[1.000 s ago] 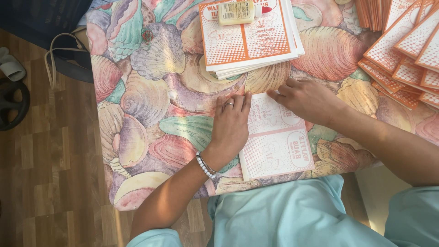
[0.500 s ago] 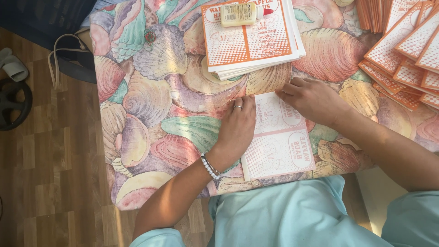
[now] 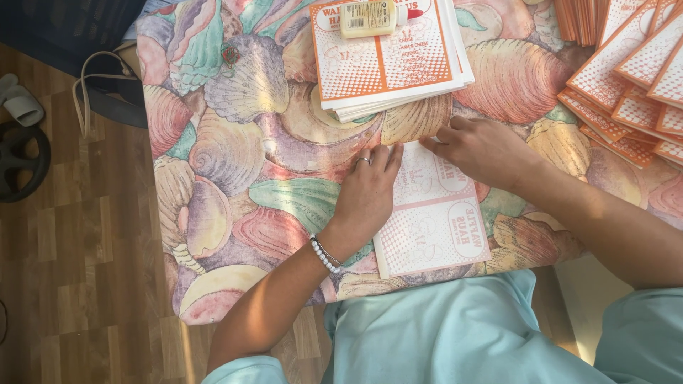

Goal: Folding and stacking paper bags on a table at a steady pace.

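A folded sheet of pale paper with faded orange print [image 3: 437,227] lies flat near the front edge of a table covered in a seashell-pattern cloth [image 3: 235,178]. My left hand [image 3: 366,192] presses flat on the sheet's left edge, fingers together; it wears a ring and a bead bracelet. My right hand [image 3: 480,149] rests on the sheet's far end, fingertips pinching or pressing the top edge. Neither hand lifts the sheet off the table.
A stack of orange-and-white printed sheets [image 3: 391,64] lies at the far middle with a small glue bottle [image 3: 373,16] on top. Several folded orange pieces [image 3: 633,71] are piled at the far right. Left of the table: wood floor, a bag strap [image 3: 96,78], a dark wheel [image 3: 21,160].
My left hand has slid up along the sheet's left edge toward the far end. My right hand stays at the top edge.
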